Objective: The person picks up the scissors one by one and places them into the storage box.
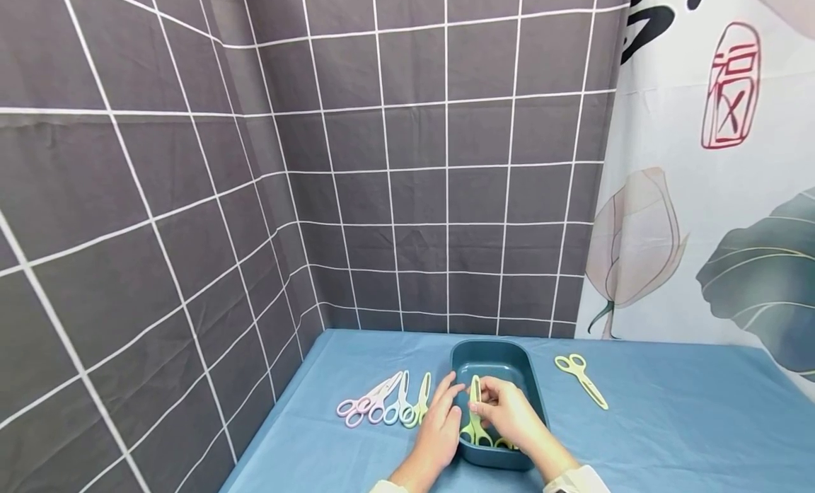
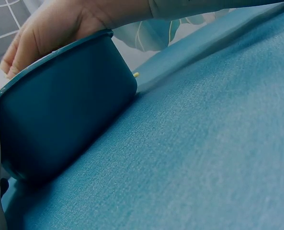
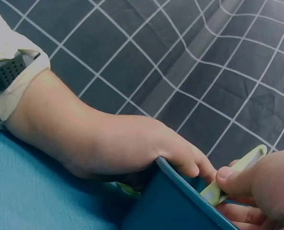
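Note:
My right hand pinches yellow-green scissors between thumb and fingers, blades up, over the inside of a dark teal bin. Their handle loops hang low near the bin's front. More yellow-green scissors lie at the bottom, partly hidden by the right wrist. At the bin's left side rests my left hand, its fingers fairly straight and reaching over the rim. In the right wrist view the held scissors slant up past the bin's edge.
Left of the bin, pink-and-purple scissors, light blue scissors and yellow-green scissors lie in a row on the blue cloth. Another yellow-green pair lies to the right. A dark grid-patterned curtain stands behind.

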`<action>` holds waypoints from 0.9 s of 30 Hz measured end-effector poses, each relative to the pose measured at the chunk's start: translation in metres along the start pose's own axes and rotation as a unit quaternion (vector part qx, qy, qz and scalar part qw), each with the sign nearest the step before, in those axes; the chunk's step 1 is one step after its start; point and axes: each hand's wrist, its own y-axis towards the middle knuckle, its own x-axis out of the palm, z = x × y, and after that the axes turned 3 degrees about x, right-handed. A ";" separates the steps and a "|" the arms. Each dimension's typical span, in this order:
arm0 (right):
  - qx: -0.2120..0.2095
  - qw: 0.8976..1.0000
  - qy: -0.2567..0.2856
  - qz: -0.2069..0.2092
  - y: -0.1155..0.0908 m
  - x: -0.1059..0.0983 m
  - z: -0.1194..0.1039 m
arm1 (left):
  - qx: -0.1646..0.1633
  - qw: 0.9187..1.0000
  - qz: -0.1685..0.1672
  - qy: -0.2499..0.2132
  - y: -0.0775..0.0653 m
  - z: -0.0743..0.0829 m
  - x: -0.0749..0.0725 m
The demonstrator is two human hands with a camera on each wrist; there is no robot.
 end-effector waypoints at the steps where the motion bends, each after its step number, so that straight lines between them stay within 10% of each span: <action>1: 0.008 1.000 0.005 -0.001 0.000 -0.001 0.001 | -0.001 1.000 0.000 0.001 0.000 0.000 0.000; 9: 0.066 0.997 0.025 0.001 0.004 -0.001 0.007 | -0.002 1.000 0.002 0.003 0.000 0.001 -0.001; 27: 0.162 0.963 -0.214 -0.026 0.014 -0.003 0.017 | -0.001 1.000 0.001 0.008 -0.002 0.001 0.001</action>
